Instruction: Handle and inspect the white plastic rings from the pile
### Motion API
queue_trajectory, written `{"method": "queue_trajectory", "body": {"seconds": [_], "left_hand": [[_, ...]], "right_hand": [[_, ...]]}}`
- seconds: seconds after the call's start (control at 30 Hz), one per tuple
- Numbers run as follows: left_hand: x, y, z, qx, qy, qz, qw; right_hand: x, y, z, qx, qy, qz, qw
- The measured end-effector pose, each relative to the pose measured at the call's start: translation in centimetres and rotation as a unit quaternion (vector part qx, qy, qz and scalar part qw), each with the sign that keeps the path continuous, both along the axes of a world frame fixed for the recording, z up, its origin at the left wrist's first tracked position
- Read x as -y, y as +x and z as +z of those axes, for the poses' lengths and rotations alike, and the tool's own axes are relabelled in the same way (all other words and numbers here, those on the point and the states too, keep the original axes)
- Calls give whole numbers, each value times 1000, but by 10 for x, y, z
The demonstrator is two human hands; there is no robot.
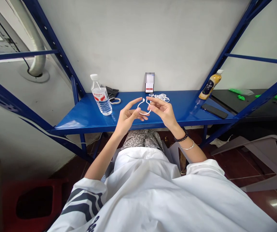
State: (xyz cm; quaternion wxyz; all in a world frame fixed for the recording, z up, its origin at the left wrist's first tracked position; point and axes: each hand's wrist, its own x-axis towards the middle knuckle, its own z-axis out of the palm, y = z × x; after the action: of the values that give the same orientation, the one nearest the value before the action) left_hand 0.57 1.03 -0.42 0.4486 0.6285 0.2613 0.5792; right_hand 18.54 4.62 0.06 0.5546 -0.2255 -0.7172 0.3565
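White ring (144, 107): thin open plastic loop, held over the front edge of the blue shelf (85, 114), between your two hands.
Left hand (128, 116): fingers spread, thumb and forefinger pinching the loop's left side.
Right hand (162, 109): fingertips pinching the right end near the clasp.
Risk: your grip is light; the springy loop could snap loose and drop to your lap.
Surface: glossy metal, carrying a water bottle (101, 95), spare rings (161, 96), a phone (214, 111).
Room: grey wall, blue racking, red-tiled floor.
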Motion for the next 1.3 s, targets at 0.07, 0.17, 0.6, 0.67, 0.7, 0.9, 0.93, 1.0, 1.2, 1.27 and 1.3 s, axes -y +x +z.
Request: {"method": "queue_trajectory", "body": {"seconds": [0.07,0.17,0.6,0.67,0.7,0.9,0.93,1.0,1.2,1.27,1.3], "left_hand": [[1,0,0,-15,20,11,1000],[2,0,-1,-35,44,24,998],[5,-2,3,-68,104,33,992],[6,-2,3,-70,105,34,991],[6,-2,3,-70,105,33,991],[5,-3,2,-66,108,26,992],[5,-3,2,-66,108,27,992],[5,-2,2,-71,107,31,991],[5,-2,1,-77,111,28,990],[5,-3,0,-81,110,31,990],[5,-3,0,-84,110,33,990]], "right_hand": [[1,0,0,-4,5,-13,1000],[4,-2,-1,-8,18,-29,999],[10,-4,-2,32,106,-85,990],[11,-4,-2,31,112,-85,990],[11,-5,-2,28,115,-83,990],[10,-5,-4,17,105,-74,992],[10,-5,-4,19,102,-77,992],[10,-5,-4,21,99,-81,992],[10,-5,-4,1,99,-68,993],[10,-5,-4,0,93,-66,994],[10,-5,-4,1,88,-66,994]]}}
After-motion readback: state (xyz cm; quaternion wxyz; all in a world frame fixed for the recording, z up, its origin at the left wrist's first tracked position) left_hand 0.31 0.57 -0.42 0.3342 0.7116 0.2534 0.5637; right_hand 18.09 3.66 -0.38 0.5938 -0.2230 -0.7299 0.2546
